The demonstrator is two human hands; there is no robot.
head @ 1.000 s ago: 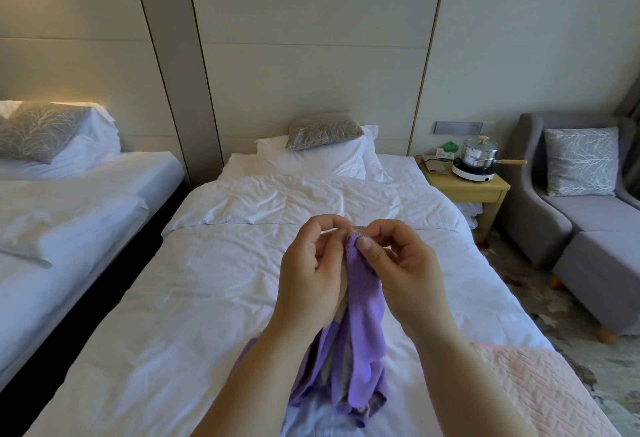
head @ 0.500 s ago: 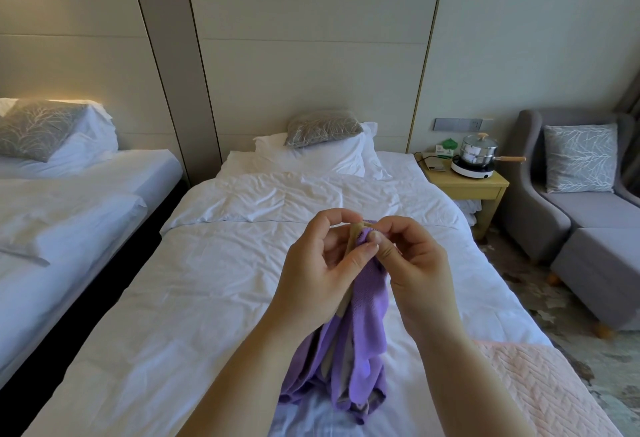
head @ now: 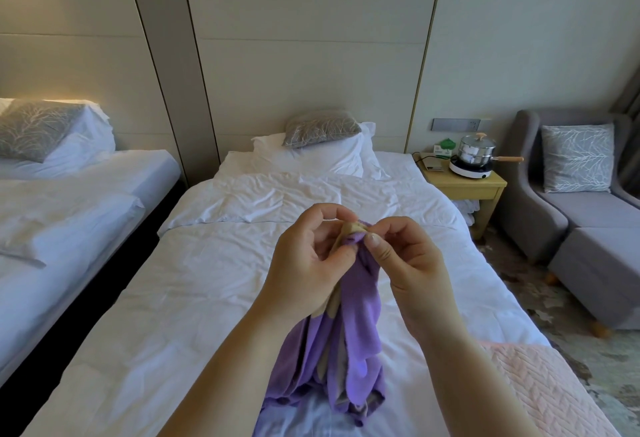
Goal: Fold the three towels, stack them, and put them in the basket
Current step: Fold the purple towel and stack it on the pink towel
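Left hand (head: 308, 263) and right hand (head: 410, 263) both pinching top corner of purple towel (head: 360, 325), fingers clamped on fabric, tan underside showing. Towel hanging above middle of bed (head: 207, 280), lower end bunching on bed cover. Pink quilted cloth (head: 540, 388) lying at bed's near right corner.

A white-sheeted bed (head: 214, 280) fills the middle, a second bed (head: 69, 201) left; far right, a steel pot (head: 476, 154) and hotplate (head: 470, 169) top a nightstand (head: 464, 190) beside a grey armchair (head: 588, 209).
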